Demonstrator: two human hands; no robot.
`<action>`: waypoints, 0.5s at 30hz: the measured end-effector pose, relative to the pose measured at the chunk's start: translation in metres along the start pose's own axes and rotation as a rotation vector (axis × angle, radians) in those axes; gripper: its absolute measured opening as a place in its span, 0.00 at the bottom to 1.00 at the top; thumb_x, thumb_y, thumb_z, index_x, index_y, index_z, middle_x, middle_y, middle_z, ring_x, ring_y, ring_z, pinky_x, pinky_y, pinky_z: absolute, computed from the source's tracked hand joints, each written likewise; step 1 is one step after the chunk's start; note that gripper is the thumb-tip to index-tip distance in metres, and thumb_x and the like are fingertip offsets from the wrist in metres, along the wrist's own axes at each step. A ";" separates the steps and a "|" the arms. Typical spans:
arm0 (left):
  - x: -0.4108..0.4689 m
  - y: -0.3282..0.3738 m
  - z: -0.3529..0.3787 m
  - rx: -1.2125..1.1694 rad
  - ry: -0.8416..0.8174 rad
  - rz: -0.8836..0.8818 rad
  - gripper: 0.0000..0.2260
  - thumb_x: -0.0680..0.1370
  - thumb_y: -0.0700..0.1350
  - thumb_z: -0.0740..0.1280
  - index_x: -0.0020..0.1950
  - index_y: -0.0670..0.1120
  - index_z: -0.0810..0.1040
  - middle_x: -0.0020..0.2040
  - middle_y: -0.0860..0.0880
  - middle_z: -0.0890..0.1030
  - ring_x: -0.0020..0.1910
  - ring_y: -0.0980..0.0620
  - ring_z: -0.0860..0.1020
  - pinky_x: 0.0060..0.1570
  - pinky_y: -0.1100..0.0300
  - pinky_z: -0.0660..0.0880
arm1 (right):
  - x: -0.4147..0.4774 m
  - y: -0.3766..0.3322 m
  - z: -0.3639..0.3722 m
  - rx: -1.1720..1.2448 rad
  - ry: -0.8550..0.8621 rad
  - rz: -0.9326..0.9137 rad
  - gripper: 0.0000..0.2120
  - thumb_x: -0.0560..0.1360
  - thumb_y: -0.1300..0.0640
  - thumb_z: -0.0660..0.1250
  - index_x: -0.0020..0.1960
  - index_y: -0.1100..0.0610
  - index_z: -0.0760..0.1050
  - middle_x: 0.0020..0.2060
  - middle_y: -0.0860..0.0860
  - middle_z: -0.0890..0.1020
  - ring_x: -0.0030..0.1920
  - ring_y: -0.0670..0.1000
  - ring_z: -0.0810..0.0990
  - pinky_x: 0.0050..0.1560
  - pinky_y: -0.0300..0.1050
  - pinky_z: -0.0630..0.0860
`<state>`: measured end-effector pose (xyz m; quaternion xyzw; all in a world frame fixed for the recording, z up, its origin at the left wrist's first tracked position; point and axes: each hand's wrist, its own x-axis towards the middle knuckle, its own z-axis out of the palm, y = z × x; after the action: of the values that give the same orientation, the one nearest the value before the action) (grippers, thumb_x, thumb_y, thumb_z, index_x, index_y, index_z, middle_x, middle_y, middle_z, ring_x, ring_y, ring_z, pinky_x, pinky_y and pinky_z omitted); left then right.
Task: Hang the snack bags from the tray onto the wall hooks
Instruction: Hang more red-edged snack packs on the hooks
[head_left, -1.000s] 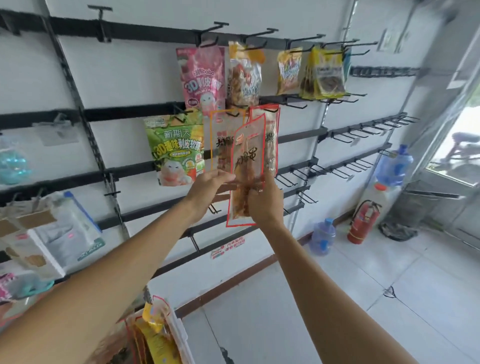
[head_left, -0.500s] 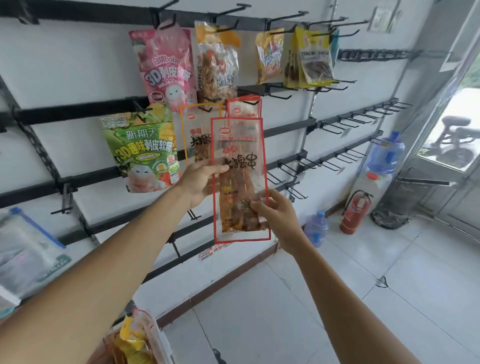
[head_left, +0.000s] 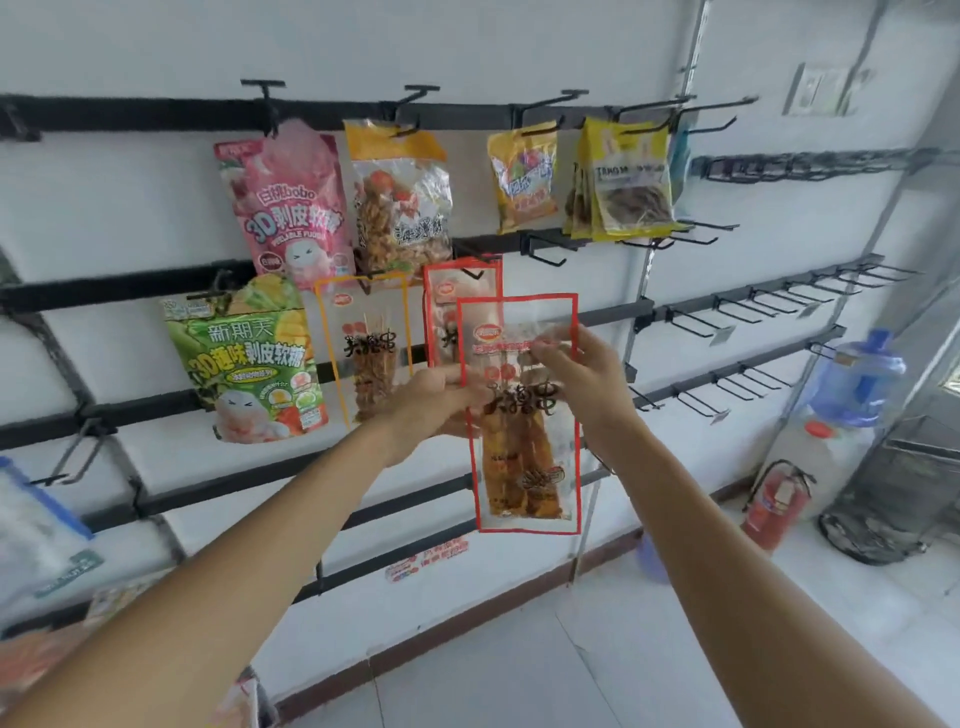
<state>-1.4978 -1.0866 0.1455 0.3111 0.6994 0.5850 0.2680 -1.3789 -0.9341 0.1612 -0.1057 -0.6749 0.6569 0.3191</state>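
Right hand (head_left: 587, 379) has gone up. Half a second back I saw it gripping the held bag (head_left: 524, 447) low on the right edge. Now its fingertips pinch the pack's upper part, curled over the printed strip. Left hand (head_left: 426, 410) still clamps the left edge at mid-height, fingers curled round it. The pack has slid to the right of the hung red bag (head_left: 452, 291) and its top left corner overlaps that bag's lower right. It sits below that bag's black wire hook (head_left: 475, 271), not on it. It's a flat rectangle of glossy clear film with a red border, black lettering and brown skewer sticks inside. Long axis close to vertical, header up, printed face toward me.
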 end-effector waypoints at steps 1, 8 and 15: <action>0.003 0.006 0.002 0.013 0.031 0.033 0.13 0.77 0.45 0.72 0.60 0.47 0.79 0.50 0.41 0.84 0.46 0.45 0.83 0.51 0.50 0.81 | 0.007 0.000 -0.002 -0.002 -0.006 -0.007 0.04 0.79 0.64 0.67 0.46 0.58 0.76 0.41 0.53 0.84 0.38 0.50 0.84 0.36 0.37 0.77; 0.034 0.043 0.004 -0.015 0.341 0.288 0.04 0.76 0.39 0.72 0.47 0.47 0.82 0.38 0.53 0.85 0.41 0.56 0.84 0.42 0.62 0.79 | 0.044 0.019 0.009 0.086 -0.076 0.046 0.02 0.79 0.61 0.67 0.48 0.58 0.79 0.43 0.57 0.85 0.41 0.53 0.85 0.40 0.41 0.79; 0.075 0.037 -0.010 0.062 0.388 0.335 0.04 0.76 0.44 0.73 0.41 0.49 0.83 0.39 0.54 0.86 0.45 0.57 0.83 0.51 0.62 0.77 | 0.102 0.025 0.017 0.179 -0.112 0.009 0.05 0.78 0.57 0.70 0.51 0.58 0.79 0.42 0.54 0.86 0.43 0.51 0.86 0.42 0.41 0.80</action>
<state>-1.5505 -1.0327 0.1826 0.3127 0.6940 0.6483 0.0182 -1.4742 -0.8880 0.1686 -0.0432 -0.6297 0.7209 0.2861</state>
